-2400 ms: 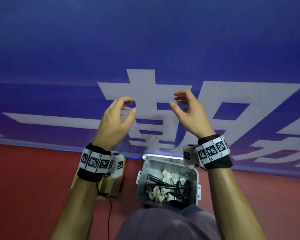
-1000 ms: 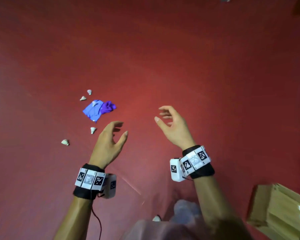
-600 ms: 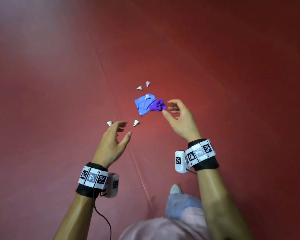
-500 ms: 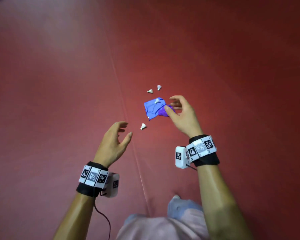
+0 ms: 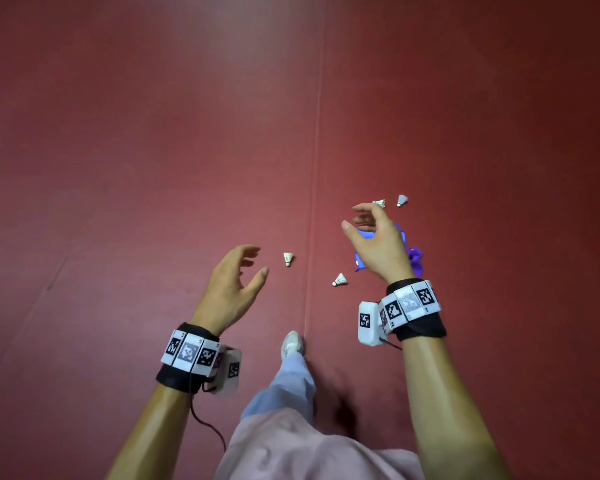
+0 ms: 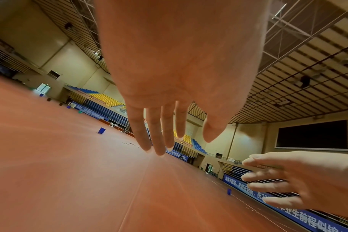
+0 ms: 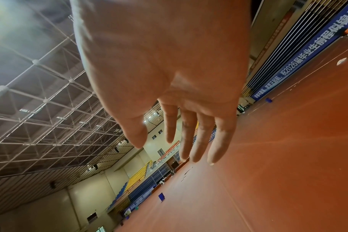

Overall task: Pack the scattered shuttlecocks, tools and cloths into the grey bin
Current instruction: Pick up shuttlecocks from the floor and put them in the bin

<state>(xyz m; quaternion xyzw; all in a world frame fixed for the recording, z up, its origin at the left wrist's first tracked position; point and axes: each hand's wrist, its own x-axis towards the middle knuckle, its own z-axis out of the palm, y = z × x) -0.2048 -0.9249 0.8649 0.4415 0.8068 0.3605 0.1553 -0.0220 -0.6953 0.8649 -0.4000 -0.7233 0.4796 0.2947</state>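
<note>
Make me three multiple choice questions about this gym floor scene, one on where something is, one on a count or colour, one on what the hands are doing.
1. Where does the blue cloth lie in the head view?
A. Partly hidden behind the right hand
B. Under the left hand
C. On the shoe

2. How many shuttlecocks show on the floor in the head view?
A. One
B. Four
C. Nine

3. What are the hands holding?
A. Each grips a shuttlecock
B. Nothing; fingers loosely curled
C. Together they carry a bin

Answers:
1. A, since blue edges show around the right hand.
2. B: one near the left hand, one nearer the shoe, and two beyond the right hand.
3. B, as both wrist views show bare palms and free fingers.
</note>
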